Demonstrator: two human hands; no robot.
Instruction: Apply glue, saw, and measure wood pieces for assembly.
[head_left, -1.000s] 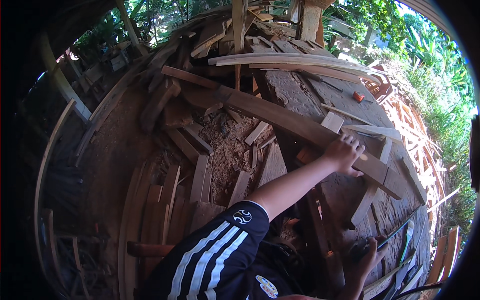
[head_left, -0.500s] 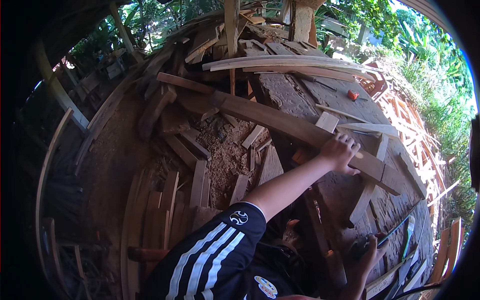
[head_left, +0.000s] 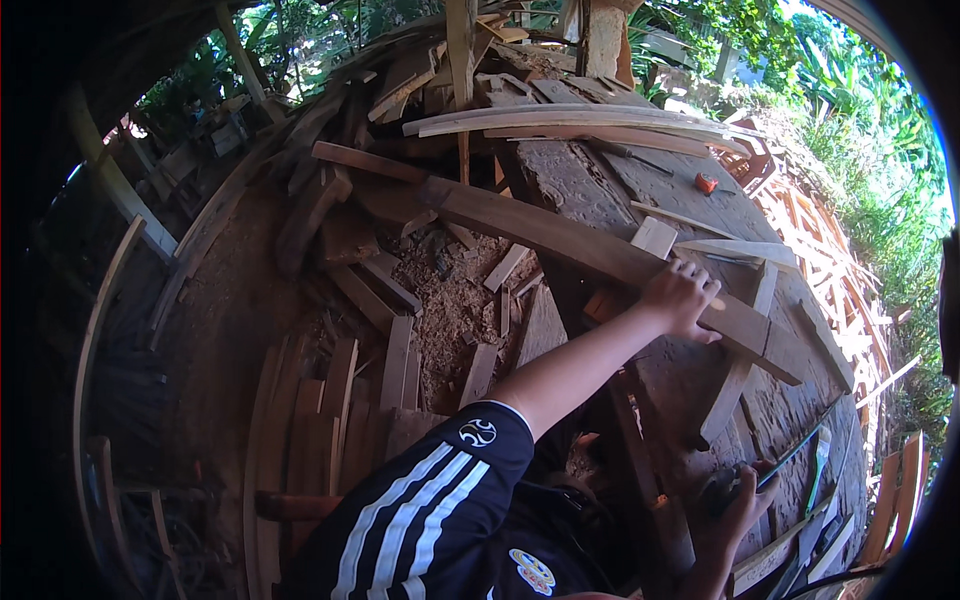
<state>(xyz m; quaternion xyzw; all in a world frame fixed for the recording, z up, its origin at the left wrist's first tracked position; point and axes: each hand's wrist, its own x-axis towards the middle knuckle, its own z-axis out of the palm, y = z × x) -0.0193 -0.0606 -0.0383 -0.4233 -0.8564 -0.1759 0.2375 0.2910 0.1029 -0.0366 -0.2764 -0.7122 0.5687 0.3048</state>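
My left hand (head_left: 682, 300) is wrapped over the top of a long brown wooden beam (head_left: 540, 230) near its right end. The beam lies slantwise across the workbench (head_left: 570, 190), its far end reaching left past the bench edge. A dark pencil-like line crosses it close to the right end. Lower right, my right hand (head_left: 742, 503) is closed round a dark handle-like tool (head_left: 718, 490); a long thin blade-like strip (head_left: 803, 450) extends up and right from it. Shadow hides the tool's exact kind. Under the beam's right end, a narrow wooden piece (head_left: 728, 405) lies crosswise.
An orange-red tape measure (head_left: 706, 184) and a dark chisel-like tool (head_left: 635, 157) rest at the bench's far side. Long curved boards (head_left: 580, 122) lie behind them. Wood shavings (head_left: 445, 310) and offcuts cover the ground to the left. A wooden post (head_left: 462, 80) stands at the back.
The view has shifted very slightly. Both hands keep their places, the left on the beam and the right on the dark tool.
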